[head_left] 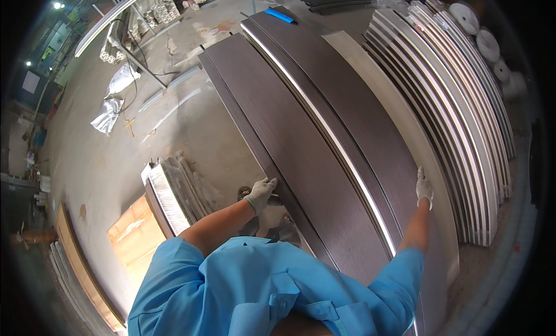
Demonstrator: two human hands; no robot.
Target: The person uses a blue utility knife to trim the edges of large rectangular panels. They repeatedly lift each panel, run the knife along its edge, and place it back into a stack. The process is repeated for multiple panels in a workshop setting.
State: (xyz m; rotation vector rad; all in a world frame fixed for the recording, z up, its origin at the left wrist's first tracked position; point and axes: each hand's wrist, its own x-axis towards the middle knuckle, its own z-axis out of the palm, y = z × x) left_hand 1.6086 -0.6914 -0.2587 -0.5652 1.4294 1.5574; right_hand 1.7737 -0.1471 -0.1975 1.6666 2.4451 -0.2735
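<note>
Two long dark brown panels lie side by side in front of me, a left panel (289,127) and a right panel (347,98). A pale bright strip (324,116) runs lengthwise between them. My left hand (263,192), in a whitish glove, is closed round the outer edge of the left panel; its fingers are partly hidden. Against the outer edge of the right panel rests my right hand (424,188), also gloved, with fingers stretched forward. Toward the far end of that panel lies a blue tool (280,15), its kind unclear.
A beige board (399,98) shows along the right panel's outer side. Beyond it stands a row of stacked light and dark boards (446,121). Wrapped bundles (188,188) and a cardboard box (136,234) are on the left. Plastic scraps (110,113) lie on the floor.
</note>
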